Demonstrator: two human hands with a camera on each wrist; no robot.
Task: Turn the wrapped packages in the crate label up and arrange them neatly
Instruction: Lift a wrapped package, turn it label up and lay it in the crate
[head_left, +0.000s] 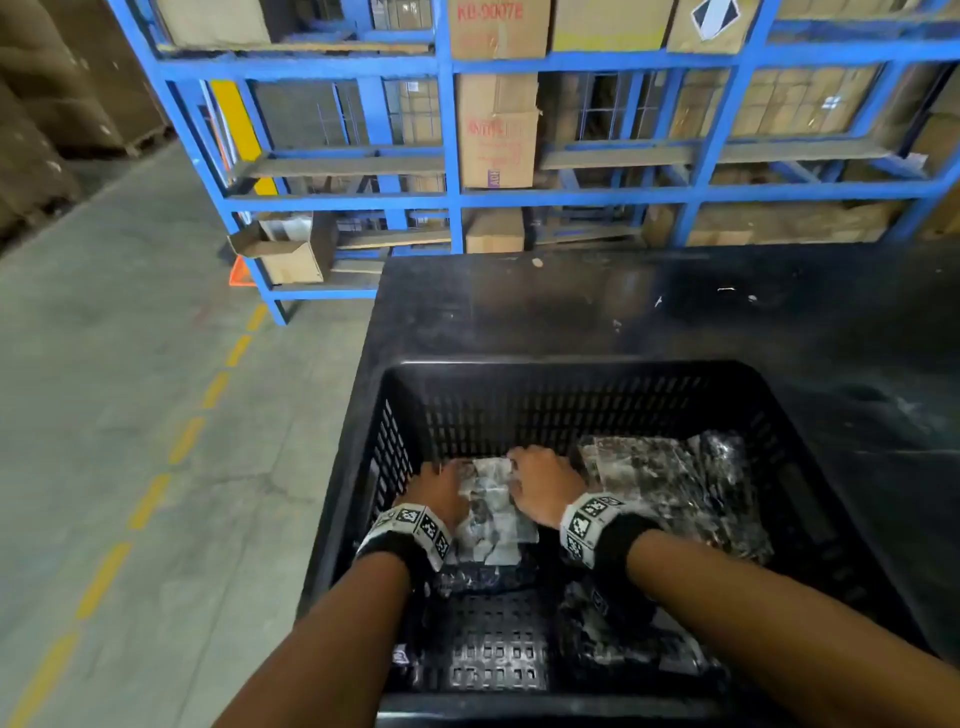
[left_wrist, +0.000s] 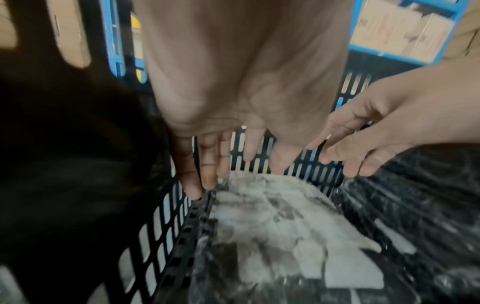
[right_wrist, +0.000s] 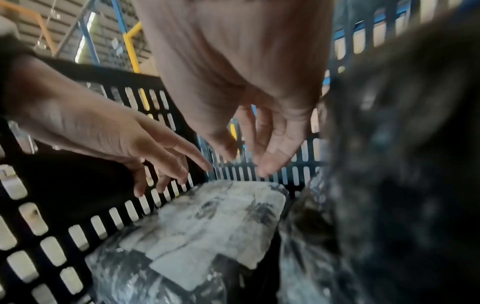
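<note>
A black slotted crate (head_left: 571, 370) stands on a dark table. Against its left wall lies a plastic-wrapped package (head_left: 493, 512) with its white label up, also visible from the wrists (left_wrist: 272, 226) (right_wrist: 215, 222). My left hand (head_left: 441, 493) (left_wrist: 233, 164) is at the package's left side, fingers straight, tips down at its far left edge by the crate wall. My right hand (head_left: 540, 483) (right_wrist: 249, 160) hovers over its far right end with loosely bent fingers, gripping nothing. A second wrapped package (head_left: 670, 493) lies to the right, dark and glossy. A third (head_left: 613, 634) sits under my right forearm.
The crate floor (head_left: 493, 654) shows bare at the near left. Blue metal racks (head_left: 452, 197) with cardboard boxes stand behind the table. The concrete floor with a dashed yellow line (head_left: 150, 499) is on the left.
</note>
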